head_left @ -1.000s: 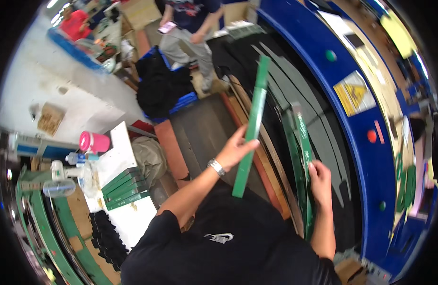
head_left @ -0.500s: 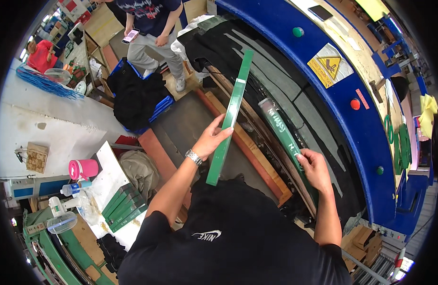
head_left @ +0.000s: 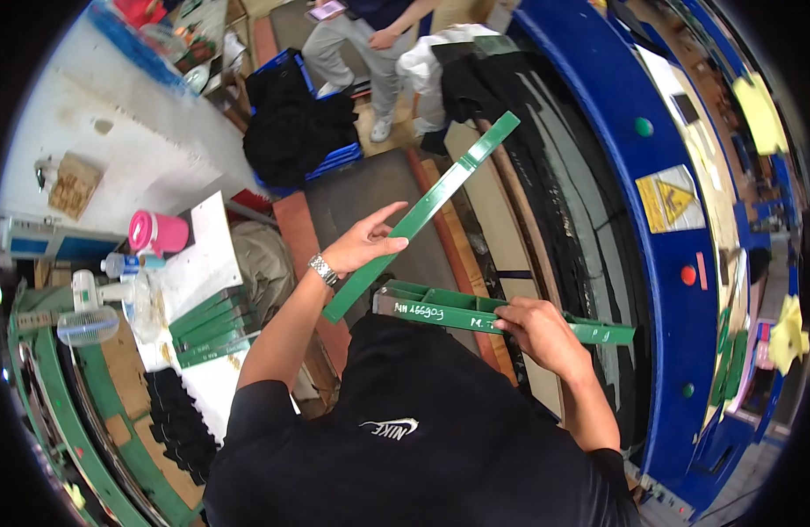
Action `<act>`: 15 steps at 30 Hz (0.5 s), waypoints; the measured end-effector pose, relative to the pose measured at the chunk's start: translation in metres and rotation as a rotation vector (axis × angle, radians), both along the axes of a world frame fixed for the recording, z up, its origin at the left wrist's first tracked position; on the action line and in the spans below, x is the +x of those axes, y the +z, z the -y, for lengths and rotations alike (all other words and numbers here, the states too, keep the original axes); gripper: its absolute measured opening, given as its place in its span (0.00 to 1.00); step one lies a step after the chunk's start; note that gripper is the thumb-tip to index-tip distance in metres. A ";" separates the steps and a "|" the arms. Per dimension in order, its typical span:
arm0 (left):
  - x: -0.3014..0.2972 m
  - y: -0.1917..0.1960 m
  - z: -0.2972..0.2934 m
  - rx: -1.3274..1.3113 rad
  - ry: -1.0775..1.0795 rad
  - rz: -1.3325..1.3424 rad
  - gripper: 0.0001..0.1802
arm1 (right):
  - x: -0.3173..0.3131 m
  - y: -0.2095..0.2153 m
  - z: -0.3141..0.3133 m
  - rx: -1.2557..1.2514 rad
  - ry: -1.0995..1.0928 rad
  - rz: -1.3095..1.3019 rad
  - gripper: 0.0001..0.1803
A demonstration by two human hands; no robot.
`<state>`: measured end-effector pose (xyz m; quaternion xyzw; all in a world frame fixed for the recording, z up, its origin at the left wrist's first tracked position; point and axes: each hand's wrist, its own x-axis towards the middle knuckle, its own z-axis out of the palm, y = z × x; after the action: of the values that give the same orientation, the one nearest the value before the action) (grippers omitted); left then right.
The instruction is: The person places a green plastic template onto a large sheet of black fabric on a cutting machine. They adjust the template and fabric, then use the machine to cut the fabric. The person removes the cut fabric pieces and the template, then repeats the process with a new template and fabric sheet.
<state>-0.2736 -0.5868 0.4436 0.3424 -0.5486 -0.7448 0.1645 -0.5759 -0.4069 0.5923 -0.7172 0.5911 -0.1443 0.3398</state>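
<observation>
My left hand [head_left: 365, 243], with a metal watch on the wrist, holds a long flat green strip [head_left: 440, 195] that slants up and to the right. My right hand [head_left: 535, 329] grips a long green frame-like tool [head_left: 440, 309] with white handwriting on its side, held almost level in front of my chest. The lower end of the strip sits just above the left end of the frame. Both are over a dark belt [head_left: 370, 189] beside a big blue machine [head_left: 659, 228].
A seated person [head_left: 370, 35] is at the top. A blue crate with black fabric [head_left: 291, 123] stands on the floor. To my left are a stack of green frames [head_left: 207, 327], a pink jug [head_left: 154, 233], bottles, a small fan [head_left: 87, 325] and black pieces [head_left: 172, 413].
The frame in my right hand has swung from steeply upright down to almost level. The strip in my left hand has tilted further to the right. The view has shifted.
</observation>
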 end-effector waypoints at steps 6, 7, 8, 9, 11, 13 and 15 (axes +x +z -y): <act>0.080 -0.008 -0.003 0.049 0.174 -0.039 0.51 | 0.048 0.007 0.080 -0.188 0.520 -0.316 0.05; 0.088 -0.013 -0.004 0.075 0.196 -0.057 0.51 | 0.057 0.009 0.095 -0.159 0.580 -0.289 0.05; 0.101 -0.016 -0.004 0.093 0.239 -0.059 0.51 | 0.067 0.008 0.110 -0.156 0.653 -0.322 0.05; 0.106 -0.020 -0.003 0.084 0.239 -0.053 0.51 | 0.073 0.004 0.117 -0.190 0.676 -0.353 0.07; 0.121 -0.029 -0.005 0.080 0.263 -0.046 0.51 | 0.087 -0.002 0.135 -0.218 0.733 -0.366 0.09; 0.128 -0.032 -0.006 0.094 0.311 -0.076 0.51 | 0.100 0.001 0.151 -0.187 0.777 -0.361 0.11; 0.136 -0.038 -0.006 0.103 0.351 -0.064 0.50 | 0.109 -0.005 0.165 -0.215 0.803 -0.330 0.11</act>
<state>-0.1379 -0.5813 0.4055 0.4168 -0.4360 -0.7424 0.2915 -0.4670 -0.5716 0.5873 -0.9344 0.2938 0.0548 0.1938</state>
